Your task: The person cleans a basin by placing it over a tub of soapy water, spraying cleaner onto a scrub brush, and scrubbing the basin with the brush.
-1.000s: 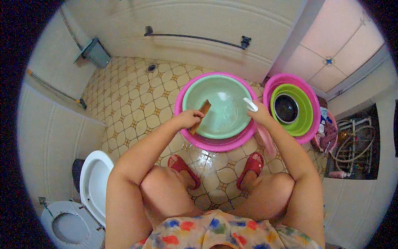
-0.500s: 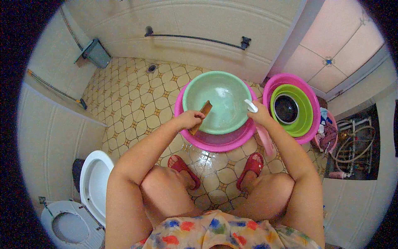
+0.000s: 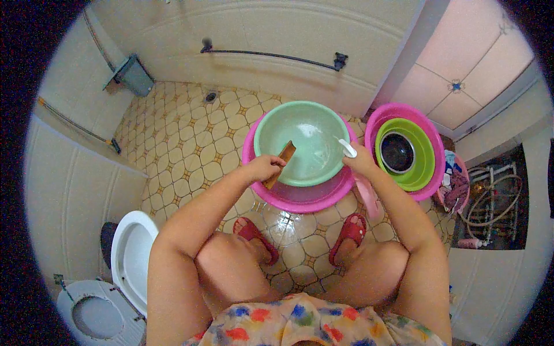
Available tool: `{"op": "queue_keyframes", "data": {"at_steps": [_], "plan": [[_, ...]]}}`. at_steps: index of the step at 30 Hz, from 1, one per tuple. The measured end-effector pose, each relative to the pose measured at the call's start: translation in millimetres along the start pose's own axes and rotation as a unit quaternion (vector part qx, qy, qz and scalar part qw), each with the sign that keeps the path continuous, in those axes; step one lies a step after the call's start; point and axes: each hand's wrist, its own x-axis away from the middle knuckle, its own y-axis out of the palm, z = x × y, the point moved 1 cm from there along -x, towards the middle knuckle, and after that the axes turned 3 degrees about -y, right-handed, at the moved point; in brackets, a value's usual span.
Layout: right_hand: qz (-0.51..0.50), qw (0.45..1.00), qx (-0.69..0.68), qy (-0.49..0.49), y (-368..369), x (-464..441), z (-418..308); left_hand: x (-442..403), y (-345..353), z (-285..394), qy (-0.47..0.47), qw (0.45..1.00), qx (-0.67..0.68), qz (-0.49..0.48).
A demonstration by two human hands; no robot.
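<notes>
- Far left: toilet seat [image 3: 135,259], well apart from the work.
- Left hand [image 3: 266,168]: clamped on a brown board [image 3: 287,151], over the green basin's near-left rim.
- Centre: green basin [image 3: 303,109], above a larger pink basin [image 3: 300,203]; judged step, handling at the basin, calling for steady grips.
- Right hand [image 3: 361,159], apart from the left: closed round a white strip [image 3: 348,148]; rim contact, I cannot tell.
- Far right: pink tub [image 3: 439,155], crowding the right forearm.
</notes>
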Motion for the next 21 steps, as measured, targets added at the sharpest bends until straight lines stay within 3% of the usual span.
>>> {"op": "queue_keyframes", "data": {"at_steps": [18,21], "plan": [[0.024,0.999,-0.019,-0.043,4.6,-2.7,11.7,-3.2,1.7,-0.1,-0.002,1.000,-0.006,-0.007],[0.057,0.991,-0.039,-0.111,-11.0,4.4,31.6,-5.0,4.7,3.8,0.006,1.000,-0.014,-0.014]]}}
